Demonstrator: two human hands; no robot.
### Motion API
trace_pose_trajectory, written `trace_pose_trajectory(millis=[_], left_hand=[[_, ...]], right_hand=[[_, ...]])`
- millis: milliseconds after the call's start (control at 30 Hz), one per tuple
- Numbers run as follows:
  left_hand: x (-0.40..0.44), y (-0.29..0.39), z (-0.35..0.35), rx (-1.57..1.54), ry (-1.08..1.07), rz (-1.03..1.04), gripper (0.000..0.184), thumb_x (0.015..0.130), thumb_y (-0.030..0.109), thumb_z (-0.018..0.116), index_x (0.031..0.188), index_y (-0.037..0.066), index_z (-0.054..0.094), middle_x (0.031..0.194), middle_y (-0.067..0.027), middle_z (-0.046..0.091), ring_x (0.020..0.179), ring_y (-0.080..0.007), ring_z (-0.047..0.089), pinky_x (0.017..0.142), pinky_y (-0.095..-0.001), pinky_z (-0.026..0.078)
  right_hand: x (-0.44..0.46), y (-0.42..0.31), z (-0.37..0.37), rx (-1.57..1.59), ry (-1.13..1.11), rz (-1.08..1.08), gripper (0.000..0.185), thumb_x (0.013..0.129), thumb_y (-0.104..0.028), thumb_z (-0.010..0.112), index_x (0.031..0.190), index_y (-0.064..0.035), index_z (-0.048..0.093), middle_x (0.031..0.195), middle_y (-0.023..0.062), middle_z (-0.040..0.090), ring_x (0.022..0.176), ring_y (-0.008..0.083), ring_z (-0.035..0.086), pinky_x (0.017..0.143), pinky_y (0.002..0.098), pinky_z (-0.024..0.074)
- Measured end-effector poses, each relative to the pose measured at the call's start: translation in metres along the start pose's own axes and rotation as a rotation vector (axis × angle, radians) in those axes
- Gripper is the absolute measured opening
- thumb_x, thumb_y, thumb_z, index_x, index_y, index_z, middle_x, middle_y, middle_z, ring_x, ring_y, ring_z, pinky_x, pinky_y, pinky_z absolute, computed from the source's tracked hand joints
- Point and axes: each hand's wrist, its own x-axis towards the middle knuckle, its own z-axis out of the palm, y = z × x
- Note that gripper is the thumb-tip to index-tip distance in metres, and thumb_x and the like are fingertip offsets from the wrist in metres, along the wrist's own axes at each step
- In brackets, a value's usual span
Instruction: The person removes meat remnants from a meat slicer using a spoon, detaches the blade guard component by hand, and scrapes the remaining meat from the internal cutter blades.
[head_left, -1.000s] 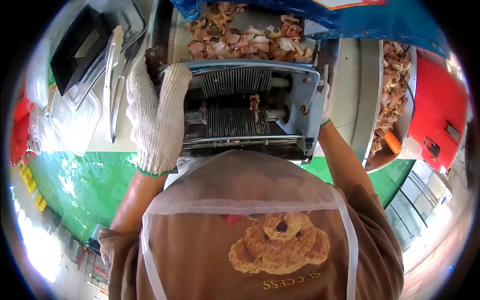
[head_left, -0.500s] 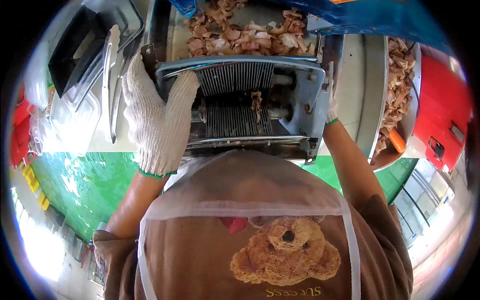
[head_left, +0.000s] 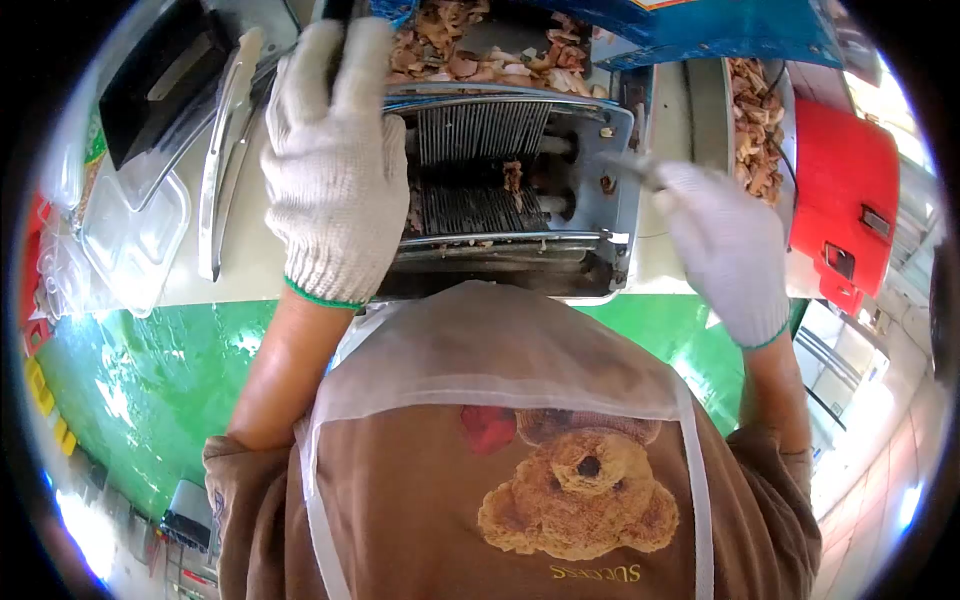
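A meat slicer (head_left: pixel 622 215) with two rows of thin parallel blades lies open before me. One brown scrap (head_left: pixel 513 178) is caught between the upper blades (head_left: pixel 480 132) and the lower blades (head_left: pixel 480 211). My left hand (head_left: pixel 335 180), in a white knitted glove, is over the slicer's left end, its fingers stretched out and apart. At the slicer's right side, my gloved right hand (head_left: pixel 725 245) is closed around a thin grey blade-like tool (head_left: pixel 628 163). Motion blurs the tool's tip, and the glove hides its handle.
Sliced brownish pieces (head_left: pixel 480 65) lie in a tray behind the slicer. More pieces (head_left: pixel 757 130) fill a container at right, beside a red box (head_left: pixel 845 190). Metal tongs (head_left: pixel 228 150), a black tray (head_left: pixel 165 85) and clear plastic containers (head_left: pixel 135 240) are at left.
My right hand has come from behind the slicer's right wall into full view, now with the thin tool. My left hand has moved up, its fingers toward the back tray.
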Motion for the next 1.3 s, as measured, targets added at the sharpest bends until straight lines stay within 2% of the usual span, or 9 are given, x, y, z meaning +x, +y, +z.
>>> trace_pose_trajectory(millis=[33,67,133,200,267,867,1067,1167,1300], left_hand=[[0.005,-0.001,-0.005,0.126,-0.019,0.144,0.054,0.087,0.016,0.069,0.138,0.010,0.057,0.134,-0.0144,0.059,0.127,-0.0381,0.052,0.106,-0.0447,0.044],[0.012,-0.005,-0.006,0.079,0.004,0.257,0.043,0.083,0.014,0.071,0.125,0.013,0.067,0.124,-0.0092,0.065,0.122,-0.0345,0.057,0.102,-0.0434,0.048],[0.022,-0.013,-0.001,0.019,-0.022,0.320,0.033,0.082,0.013,0.071,0.115,0.011,0.070,0.117,-0.0088,0.068,0.117,-0.0331,0.059,0.098,-0.0420,0.050],[0.031,-0.017,-0.001,-0.042,-0.019,0.377,0.022,0.082,0.013,0.071,0.104,0.008,0.074,0.103,-0.0091,0.072,0.106,-0.0308,0.065,0.093,-0.0409,0.051],[0.033,-0.022,0.001,-0.070,-0.085,0.372,0.023,0.081,0.013,0.071,0.103,0.007,0.074,0.102,-0.0098,0.072,0.105,-0.0303,0.066,0.091,-0.0411,0.052],[0.029,-0.026,0.008,-0.145,0.004,0.359,0.029,0.076,0.012,0.075,0.105,0.008,0.073,0.100,-0.0101,0.073,0.101,-0.0279,0.068,0.087,-0.0407,0.051],[0.029,-0.027,0.008,-0.171,0.017,0.363,0.030,0.074,0.011,0.076,0.104,0.008,0.073,0.099,-0.0096,0.073,0.102,-0.0281,0.068,0.087,-0.0404,0.052],[0.028,-0.027,0.009,-0.189,0.029,0.353,0.030,0.074,0.012,0.077,0.103,0.009,0.074,0.097,-0.0092,0.072,0.101,-0.0284,0.068,0.086,-0.0404,0.052],[0.030,-0.026,0.005,-0.220,0.015,0.330,0.027,0.074,0.011,0.076,0.101,0.010,0.074,0.092,-0.0090,0.071,0.094,-0.0293,0.068,0.081,-0.0403,0.053]], right_hand=[[0.001,-0.012,-0.002,-0.174,-0.130,-0.045,0.021,0.100,-0.020,0.053,0.106,-0.0030,0.064,0.090,0.0110,0.070,0.088,0.0242,0.071,0.068,0.0427,0.0563],[0.005,-0.020,0.000,-0.233,-0.192,-0.042,0.018,0.098,-0.019,0.053,0.101,-0.0045,0.064,0.089,0.0097,0.070,0.086,0.0260,0.071,0.066,0.0436,0.0560],[0.015,-0.029,0.007,-0.351,-0.313,-0.035,0.015,0.095,-0.016,0.053,0.091,-0.0075,0.065,0.089,0.0072,0.070,0.082,0.0296,0.070,0.062,0.0454,0.0554],[0.021,-0.035,0.010,-0.312,-0.183,-0.228,0.012,0.091,-0.013,0.054,0.086,-0.0088,0.064,0.084,0.0086,0.069,0.077,0.0301,0.070,0.060,0.0443,0.0550],[0.028,-0.039,0.014,-0.369,-0.071,-0.391,0.009,0.084,-0.014,0.058,0.084,-0.0088,0.065,0.076,0.0099,0.066,0.069,0.0298,0.070,0.058,0.0411,0.0553],[0.055,-0.039,0.023,-0.586,-0.229,-0.295,0.014,0.081,-0.014,0.059,0.090,-0.0066,0.066,0.077,0.0128,0.068,0.068,0.0311,0.071,0.060,0.0437,0.0557],[0.056,-0.043,0.014,-0.381,-0.511,-0.204,0.013,0.083,-0.014,0.058,0.086,-0.0040,0.066,0.077,0.0159,0.069,0.071,0.0355,0.070,0.064,0.0458,0.0569],[0.063,-0.035,0.027,-0.226,-0.590,-0.163,0.024,0.087,-0.016,0.056,0.080,0.0005,0.072,0.077,0.0256,0.068,0.074,0.0404,0.070,0.067,0.0482,0.0581],[0.071,-0.019,0.053,-0.243,-0.826,-0.337,0.016,0.081,-0.012,0.063,0.087,0.0024,0.068,0.087,0.0210,0.065,0.080,0.0372,0.069,0.072,0.0458,0.0573]])
